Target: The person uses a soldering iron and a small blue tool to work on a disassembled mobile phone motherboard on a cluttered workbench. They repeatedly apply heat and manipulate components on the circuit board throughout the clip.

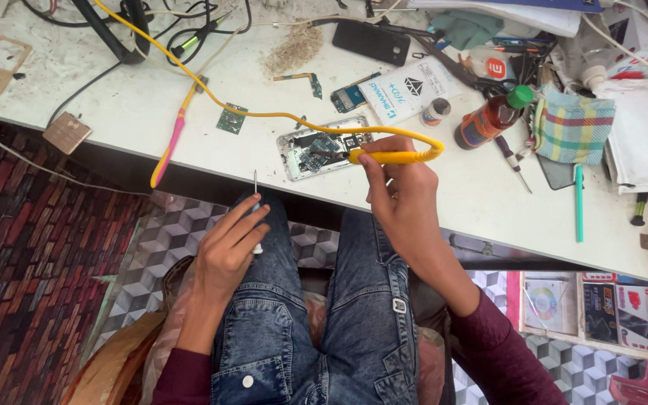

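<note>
A person solders on an opened phone at the near edge of the worktop.

The right hand [399,199] is closed around a yellow soldering iron [397,157], and its tip rests on the circuit board of the opened phone [322,154], which lies close to the near edge of the white worktop [136,112]. The left hand [226,251] is down over the lap, fingers curled around a thin screwdriver [256,196] that points up. The yellow cable [189,75] of the iron runs across the worktop toward the far left corner. It seems that nothing holds the phone, so a push from the tip could shift it, and the cable could pull the small green board [231,118] beside it.
</note>
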